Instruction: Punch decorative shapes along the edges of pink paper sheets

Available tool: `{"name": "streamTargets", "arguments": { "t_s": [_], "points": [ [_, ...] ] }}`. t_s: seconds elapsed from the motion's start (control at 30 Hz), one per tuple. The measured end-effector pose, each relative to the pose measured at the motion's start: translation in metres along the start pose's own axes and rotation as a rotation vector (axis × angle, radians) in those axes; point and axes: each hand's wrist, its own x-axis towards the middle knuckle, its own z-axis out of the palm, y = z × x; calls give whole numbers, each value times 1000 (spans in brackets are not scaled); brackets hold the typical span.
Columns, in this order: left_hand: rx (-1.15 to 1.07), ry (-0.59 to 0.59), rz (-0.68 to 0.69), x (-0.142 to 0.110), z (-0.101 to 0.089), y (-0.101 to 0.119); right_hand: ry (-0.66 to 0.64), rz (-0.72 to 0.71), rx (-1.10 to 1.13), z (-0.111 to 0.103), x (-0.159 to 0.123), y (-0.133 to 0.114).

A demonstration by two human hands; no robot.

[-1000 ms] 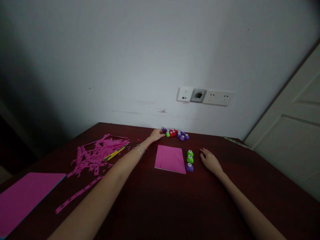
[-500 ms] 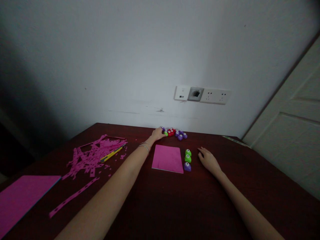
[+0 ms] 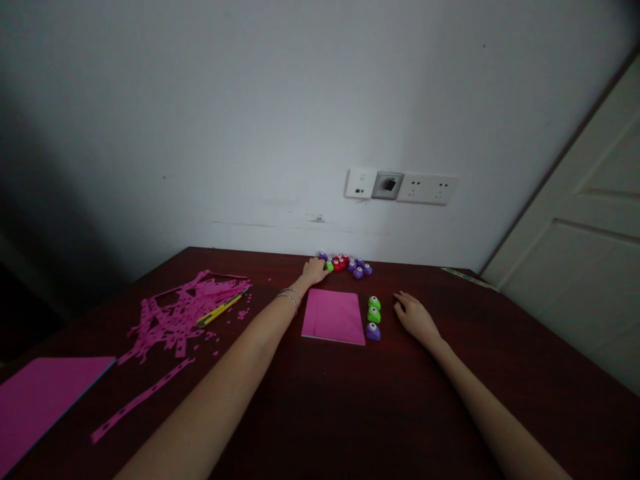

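Note:
At the far side of the table, my left hand (image 3: 314, 269) reaches the cluster of small paper punches, its thumb and fingers closed about a green paper punch (image 3: 329, 265). Red paper punches (image 3: 340, 263) and purple paper punches (image 3: 359, 267) stand just right of it. My right hand (image 3: 414, 316) rests on the table with fingers apart, holding nothing. Left of it, two green paper punches (image 3: 374, 309) and a purple paper punch (image 3: 373, 331) form a column. A pink sheet (image 3: 334, 317) lies between my arms, beside that column.
Punched pink paper strips (image 3: 175, 313) are heaped at the left, with a yellow cutter knife (image 3: 223, 308) on their right edge and small cut-outs scattered around. A larger pink sheet (image 3: 45, 393) lies at the near left. Behind the table is a wall with sockets (image 3: 425, 189).
The whole view has shifted slightly. My left hand stays at the green paper punch and my right hand stays on the table.

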Motion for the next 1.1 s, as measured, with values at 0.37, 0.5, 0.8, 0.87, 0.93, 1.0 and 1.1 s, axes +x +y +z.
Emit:
{"name": "streamTargets", "arguments": {
  "t_s": [0.37, 0.5, 0.8, 0.87, 0.93, 1.0, 1.1],
  "points": [
    [-156, 45, -34, 3, -1, -1, 13, 27, 32, 0, -1, 0],
    [-276, 98, -11, -1, -2, -11, 8, 23, 35, -2, -1, -1],
    [-515, 265, 34, -22, -10, -34, 5, 16, 32, -3, 0, -2],
    [-619, 303, 31, -29, -12, -36, 8, 16, 35, -2, 0, -2],
    [-756, 341, 38, -36, -17, -38, 11, 18, 37, -2, 0, -2],
    [-860, 360, 66, -45, -23, -38, 13, 16, 39, -2, 0, -2],
    [-936, 344, 81, -60, -35, -35, 17, 10, 42, -2, -1, -3]
  ]
}}
